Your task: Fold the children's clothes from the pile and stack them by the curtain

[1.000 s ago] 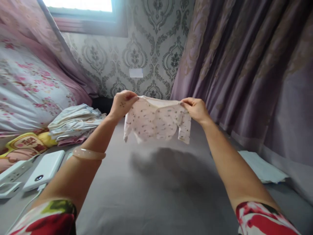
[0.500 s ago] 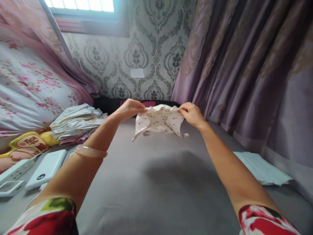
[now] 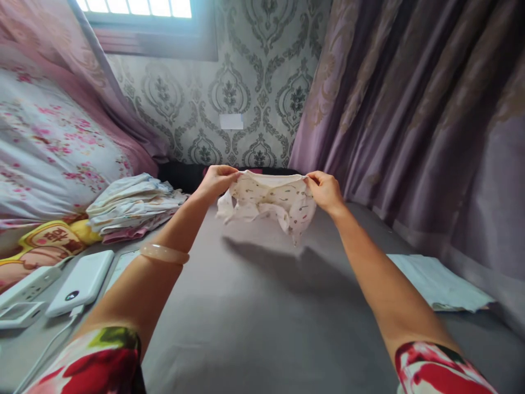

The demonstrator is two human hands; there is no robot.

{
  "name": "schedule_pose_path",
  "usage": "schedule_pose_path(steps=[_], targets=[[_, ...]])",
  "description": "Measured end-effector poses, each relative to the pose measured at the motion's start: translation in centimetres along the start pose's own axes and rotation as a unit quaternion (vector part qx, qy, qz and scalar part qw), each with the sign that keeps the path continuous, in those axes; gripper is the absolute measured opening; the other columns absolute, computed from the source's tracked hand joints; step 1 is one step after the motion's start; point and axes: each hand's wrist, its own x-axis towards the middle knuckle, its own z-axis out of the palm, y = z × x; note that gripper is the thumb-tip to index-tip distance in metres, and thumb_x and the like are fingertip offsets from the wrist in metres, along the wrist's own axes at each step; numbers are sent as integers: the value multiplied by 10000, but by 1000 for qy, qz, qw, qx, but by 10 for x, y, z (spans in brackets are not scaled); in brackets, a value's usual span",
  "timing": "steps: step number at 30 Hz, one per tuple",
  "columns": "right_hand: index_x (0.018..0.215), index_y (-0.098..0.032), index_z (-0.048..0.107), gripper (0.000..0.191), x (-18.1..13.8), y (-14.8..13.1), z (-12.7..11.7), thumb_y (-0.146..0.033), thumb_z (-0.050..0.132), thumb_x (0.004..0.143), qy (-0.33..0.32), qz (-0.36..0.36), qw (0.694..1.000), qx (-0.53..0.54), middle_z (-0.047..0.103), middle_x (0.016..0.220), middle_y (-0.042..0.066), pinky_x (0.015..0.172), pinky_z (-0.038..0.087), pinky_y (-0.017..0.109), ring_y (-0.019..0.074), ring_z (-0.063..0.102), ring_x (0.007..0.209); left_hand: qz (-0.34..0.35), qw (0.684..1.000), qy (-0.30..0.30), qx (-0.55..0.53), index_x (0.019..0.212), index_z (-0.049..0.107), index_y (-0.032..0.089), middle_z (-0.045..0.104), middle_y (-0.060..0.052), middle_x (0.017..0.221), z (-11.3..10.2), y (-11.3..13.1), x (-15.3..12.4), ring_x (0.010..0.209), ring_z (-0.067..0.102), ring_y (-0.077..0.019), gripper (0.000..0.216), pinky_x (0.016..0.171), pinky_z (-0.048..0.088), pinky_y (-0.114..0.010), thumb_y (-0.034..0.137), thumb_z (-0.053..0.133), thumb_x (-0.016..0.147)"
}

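Observation:
Both hands hold up a small white baby top (image 3: 273, 197) with a tiny scattered print, stretched between them above the grey bed sheet. My left hand (image 3: 219, 180) pinches its upper left corner, fingers closed. At the upper right corner, my right hand (image 3: 324, 189) has the cloth pinched between thumb and fingers. The plain white edge of the cloth runs nearly straight from hand to hand. Its lower parts hang loose and uneven, clear of the bed sheet (image 3: 246, 306), where a shadow falls. A pale bangle (image 3: 164, 253) circles my left forearm.
Left of my arm lie a pile of folded clothes (image 3: 131, 205), a yellow printed cushion (image 3: 49, 241), a white power bank (image 3: 82, 282) with a cable, and a power strip (image 3: 28, 287). A folded pale blue cloth (image 3: 441, 282) lies at right. Curtains (image 3: 410, 120) hang alongside.
The baby top has swung and spread out; its upper edge is now pulled straighter and its lower parts hang farther down. Both hands keep their pinch in nearly the same place.

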Motion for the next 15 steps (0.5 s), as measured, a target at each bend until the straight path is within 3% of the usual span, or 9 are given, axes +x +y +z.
schedule_pose_path(steps=[7, 11, 15], targets=[[890, -172, 660, 222, -9, -6, 10, -282, 467, 893, 47, 10, 998, -52, 703, 820, 87, 722, 439, 313, 214, 628, 766, 28, 993, 70, 90, 793, 649, 138, 579, -3, 637, 12, -17, 4, 589, 506, -127, 176, 561, 380, -231, 294, 574, 761], [880, -172, 615, 249, -17, -12, 11, -289, 400, 928, 83, -33, 994, -63, 687, 847, 109, 755, 445, 329, 230, 622, 819, 35, 983, 110, 146, 850, 611, 164, 582, -19, 703, 23, -21, -3, 692, 550, -165, 142, 649, 428, -266, 232, 487, 835], [894, -183, 584, 271, -28, -19, 11, -306, 351, 959, 130, -83, 986, -67, 663, 879, 104, 789, 445, 338, 226, 607, 864, 41, 962, 193, 187, 888, 568, 177, 591, -56, 817, 40, -17, -20, 824, 570, -199, 148, 789, 460, -333, 198, 422, 895]])
